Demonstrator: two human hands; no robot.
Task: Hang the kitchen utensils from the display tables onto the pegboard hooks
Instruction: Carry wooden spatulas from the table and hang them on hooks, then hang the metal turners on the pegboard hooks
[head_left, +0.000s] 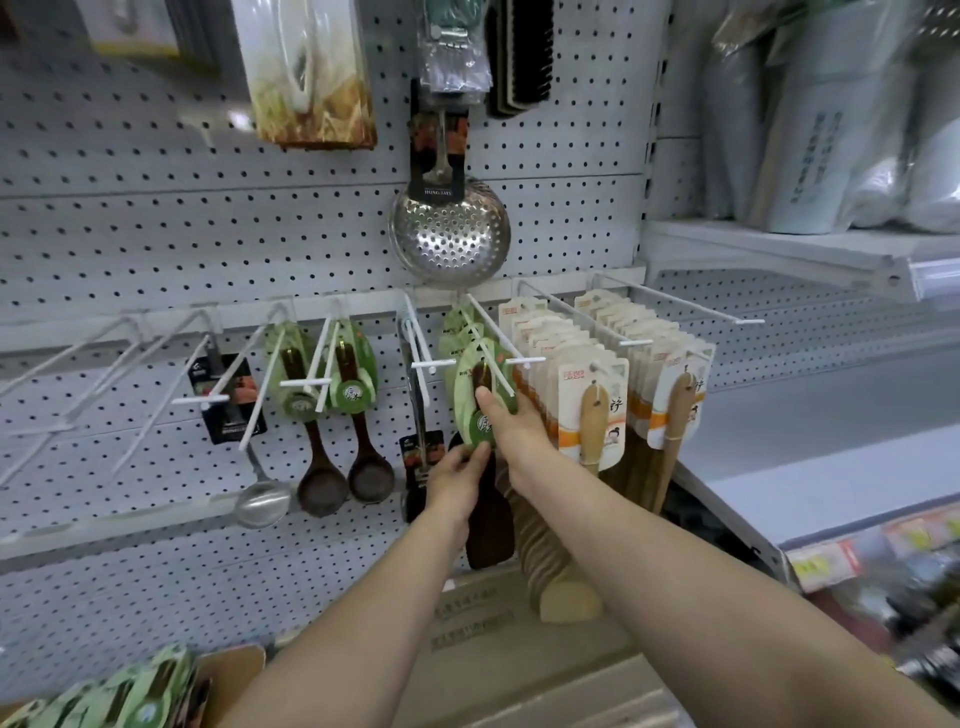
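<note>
Fingers of the left hand pinch the dark wooden spatula's green leaf-shaped card to steady it while the right hand pinches its top, apparently feeding it onto the white wire hook.

The pegboard is pale grey with an even grid of dark holes, and its hooks are white. The skimmer is silver, speckled with holes. The spoons are dark brown with green cards, the spatulas pale wood with cream-and-orange cards.
</note>
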